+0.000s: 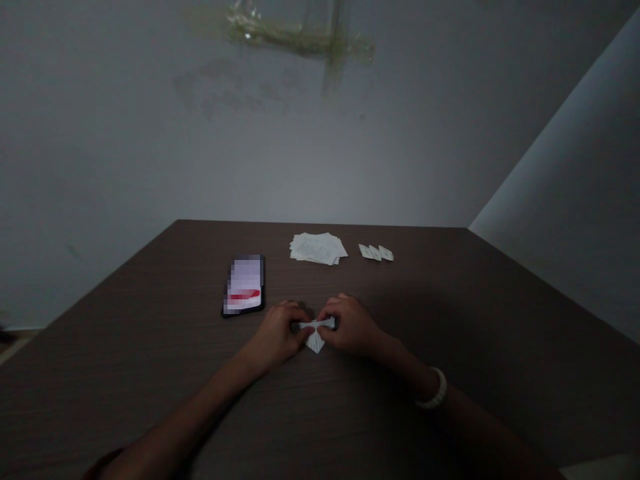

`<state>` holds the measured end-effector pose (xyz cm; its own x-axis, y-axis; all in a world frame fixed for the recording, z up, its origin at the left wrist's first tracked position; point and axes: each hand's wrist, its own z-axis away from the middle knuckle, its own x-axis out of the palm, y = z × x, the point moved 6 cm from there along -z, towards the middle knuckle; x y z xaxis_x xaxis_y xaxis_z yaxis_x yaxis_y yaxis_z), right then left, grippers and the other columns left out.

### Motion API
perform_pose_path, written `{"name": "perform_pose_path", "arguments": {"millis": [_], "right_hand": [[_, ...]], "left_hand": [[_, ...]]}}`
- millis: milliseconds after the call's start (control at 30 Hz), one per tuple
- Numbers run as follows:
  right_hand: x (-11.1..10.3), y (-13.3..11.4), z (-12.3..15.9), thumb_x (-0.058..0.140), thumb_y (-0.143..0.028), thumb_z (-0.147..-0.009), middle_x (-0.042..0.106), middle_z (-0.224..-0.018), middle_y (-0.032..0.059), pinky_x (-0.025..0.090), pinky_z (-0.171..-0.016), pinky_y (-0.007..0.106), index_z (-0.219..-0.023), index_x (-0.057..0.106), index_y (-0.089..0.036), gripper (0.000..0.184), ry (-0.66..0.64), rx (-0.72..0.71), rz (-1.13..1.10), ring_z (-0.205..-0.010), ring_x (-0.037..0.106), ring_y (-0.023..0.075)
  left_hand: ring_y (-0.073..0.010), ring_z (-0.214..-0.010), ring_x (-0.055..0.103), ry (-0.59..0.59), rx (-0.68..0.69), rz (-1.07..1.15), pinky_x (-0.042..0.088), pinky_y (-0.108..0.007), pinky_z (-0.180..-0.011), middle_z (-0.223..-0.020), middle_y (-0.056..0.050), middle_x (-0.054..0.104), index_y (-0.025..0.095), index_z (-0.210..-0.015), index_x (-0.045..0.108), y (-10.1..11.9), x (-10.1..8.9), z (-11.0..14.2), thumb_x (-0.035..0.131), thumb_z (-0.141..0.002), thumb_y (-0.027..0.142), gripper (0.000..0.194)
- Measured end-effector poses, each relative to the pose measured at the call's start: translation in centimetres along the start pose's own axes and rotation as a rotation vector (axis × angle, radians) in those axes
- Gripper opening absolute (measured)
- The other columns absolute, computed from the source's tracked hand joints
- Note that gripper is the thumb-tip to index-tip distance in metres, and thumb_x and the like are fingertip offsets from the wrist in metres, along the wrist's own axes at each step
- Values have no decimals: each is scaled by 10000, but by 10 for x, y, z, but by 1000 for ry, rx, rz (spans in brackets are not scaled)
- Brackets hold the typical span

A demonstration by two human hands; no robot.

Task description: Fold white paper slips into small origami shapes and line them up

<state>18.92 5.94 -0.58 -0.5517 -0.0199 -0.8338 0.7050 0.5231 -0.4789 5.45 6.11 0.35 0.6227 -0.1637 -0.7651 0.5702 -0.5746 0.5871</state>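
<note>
A small white piece of folded paper lies low over the table between my two hands, its pointed end toward me. My left hand pinches its left side with thumb and forefinger. On the opposite side, my right hand pinches the paper the same way, thumb close to the other thumb near the middle. The fingers cover part of the folds. A pale bracelet circles my right wrist.
Beyond my hands on the dark brown table lies a loose stack of white paper sheets. Several small folded paper pieces sit right of it. A phone with a lit screen rests at the left. A wall stands behind.
</note>
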Motion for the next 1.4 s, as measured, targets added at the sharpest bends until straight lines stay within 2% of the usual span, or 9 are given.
{"name": "perform_pose_path", "arguments": {"millis": [300, 600, 833, 1100, 1400], "right_hand": [[-2, -4, 4, 685, -273, -776, 672, -832, 36, 354, -721, 311, -817, 695, -184, 98, 58, -52, 72, -807, 535, 186], [-6, -3, 5, 675, -201, -764, 665, -766, 23, 364, -706, 309, -787, 672, -180, 31, 99, -35, 75, -756, 523, 181], [-9, 3, 8, 668, -237, -793, 668, -782, 31, 360, -705, 309, -790, 678, -179, 59, 87, -47, 95, -764, 521, 179], [-6, -1, 7, 669, -270, -818, 668, -853, 37, 350, -749, 327, -851, 693, -195, 86, 37, -127, 96, -828, 524, 188], [-8, -8, 7, 637, -237, -854, 658, -838, 39, 346, -747, 327, -822, 675, -182, 75, 29, -191, 97, -821, 513, 186]], "left_hand": [[-190, -777, 617, 12, -20, -35, 456, -291, -707, -784, -49, 687, 166, -723, 724, 6, -2, -1, 648, -782, 169, 96], [-184, -763, 616, 11, -28, -51, 460, -284, -677, -804, -44, 676, 165, -743, 712, 2, -4, 0, 639, -754, 115, 89], [-188, -763, 614, -2, 2, -59, 468, -297, -683, -797, -44, 660, 164, -713, 682, 0, -5, 2, 630, -773, 141, 83], [-207, -838, 595, 4, 71, -89, 464, -329, -758, -830, -45, 646, 166, -804, 678, 0, -3, 5, 654, -803, 182, 28], [-203, -848, 597, 32, 44, -78, 457, -319, -768, -829, -39, 670, 193, -795, 722, 2, 2, 2, 624, -809, 175, 100]]}}
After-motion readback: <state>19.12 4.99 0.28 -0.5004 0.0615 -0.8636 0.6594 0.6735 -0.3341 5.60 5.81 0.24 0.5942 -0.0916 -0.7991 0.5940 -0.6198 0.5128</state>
